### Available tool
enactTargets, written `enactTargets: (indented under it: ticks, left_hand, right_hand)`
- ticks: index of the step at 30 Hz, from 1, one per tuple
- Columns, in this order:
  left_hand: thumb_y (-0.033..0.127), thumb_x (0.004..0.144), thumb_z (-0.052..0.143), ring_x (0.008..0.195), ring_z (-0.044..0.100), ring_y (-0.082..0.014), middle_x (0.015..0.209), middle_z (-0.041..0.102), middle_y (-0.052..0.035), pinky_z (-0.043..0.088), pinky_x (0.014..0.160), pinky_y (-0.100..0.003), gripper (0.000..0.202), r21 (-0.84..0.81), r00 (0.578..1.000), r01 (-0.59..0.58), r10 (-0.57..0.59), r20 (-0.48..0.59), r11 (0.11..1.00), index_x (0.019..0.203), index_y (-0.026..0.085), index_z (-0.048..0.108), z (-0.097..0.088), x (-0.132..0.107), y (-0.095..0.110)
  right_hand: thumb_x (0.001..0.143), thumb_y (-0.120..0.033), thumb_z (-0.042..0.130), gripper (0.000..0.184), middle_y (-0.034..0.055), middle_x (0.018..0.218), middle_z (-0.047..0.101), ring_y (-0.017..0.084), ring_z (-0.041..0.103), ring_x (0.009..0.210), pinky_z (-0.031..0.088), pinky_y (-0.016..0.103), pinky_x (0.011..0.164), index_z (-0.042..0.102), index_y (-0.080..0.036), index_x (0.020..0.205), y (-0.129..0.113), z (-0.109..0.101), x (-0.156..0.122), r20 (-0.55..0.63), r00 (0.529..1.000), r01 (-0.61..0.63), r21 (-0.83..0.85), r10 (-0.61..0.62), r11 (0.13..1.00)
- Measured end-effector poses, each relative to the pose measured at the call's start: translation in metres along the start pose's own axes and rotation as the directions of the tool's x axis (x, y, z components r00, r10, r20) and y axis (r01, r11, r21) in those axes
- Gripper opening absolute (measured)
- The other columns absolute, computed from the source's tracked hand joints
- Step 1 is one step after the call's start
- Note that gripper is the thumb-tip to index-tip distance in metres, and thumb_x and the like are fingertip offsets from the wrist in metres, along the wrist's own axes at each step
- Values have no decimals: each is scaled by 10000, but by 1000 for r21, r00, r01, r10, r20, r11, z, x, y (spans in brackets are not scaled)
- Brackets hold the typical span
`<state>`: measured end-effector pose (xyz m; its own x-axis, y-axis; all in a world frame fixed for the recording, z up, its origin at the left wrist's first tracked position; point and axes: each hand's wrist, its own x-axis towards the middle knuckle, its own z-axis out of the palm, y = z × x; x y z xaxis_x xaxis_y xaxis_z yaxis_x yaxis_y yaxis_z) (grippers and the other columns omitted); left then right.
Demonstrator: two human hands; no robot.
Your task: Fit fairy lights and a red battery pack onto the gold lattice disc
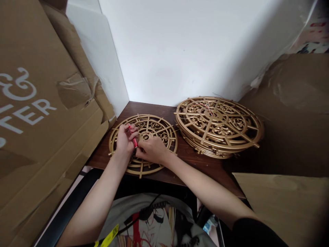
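My left hand (126, 139) is closed round a slim red cylinder (134, 139) with a pale lower end; its exact kind is too small to tell. Right beside that lower end, my right hand (153, 150) is curled, and whatever its fingers pinch is hidden. Both hands are over a round gold lattice frame (141, 172) with scrollwork and short pegs round its rim, lying flat on the dark wooden table (164, 175). To the right rises a stack of similar gold frames (218, 130), with thin reddish wires on the top one.
A large printed cardboard box (31, 120) leans in at the left. More cardboard (290, 113) stands at the right, with a flap (280, 195) low down. A white panel (180, 51) closes off the back. A thin wire runs between the single frame and the stack.
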<state>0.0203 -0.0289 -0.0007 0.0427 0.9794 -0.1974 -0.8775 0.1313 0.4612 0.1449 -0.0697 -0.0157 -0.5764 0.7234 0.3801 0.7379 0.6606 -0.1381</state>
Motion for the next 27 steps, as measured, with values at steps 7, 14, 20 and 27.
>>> enactTargets:
  ticks: [7,14,20,27]
  left_hand:
    - [68,818,413,409,384,-25,576,435,33,206,287,-75,180,-22,999,-2,1,-33,1000,672,172,399,3,-1,-2]
    - [51,791,412,405,377,-21,588,440,31,203,288,-69,158,-41,999,4,-6,-46,999,689,171,401,2,-2,1]
    - [35,768,428,402,364,-17,595,446,33,226,298,-63,164,-54,999,13,-14,-30,998,701,179,388,-1,-3,3]
    - [56,813,389,370,293,-6,596,438,31,227,294,-71,165,-40,999,36,-37,-27,999,695,171,400,0,-4,3]
  right_hand:
    - [886,-303,437,272,71,753,735,215,674,661,350,276,559,663,-158,848,-5,0,0,-13,999,-51,-29,50,998]
    - [918,-309,433,278,54,744,728,157,637,612,311,261,554,658,-168,836,5,2,0,-26,997,66,-1,-66,998]
    - [905,-282,465,268,37,649,690,131,600,570,268,252,536,644,-168,742,11,4,1,-53,991,122,54,-119,991]
    - [907,-305,467,308,31,610,675,128,576,554,249,250,524,670,-175,714,9,3,0,-51,994,95,45,-93,994]
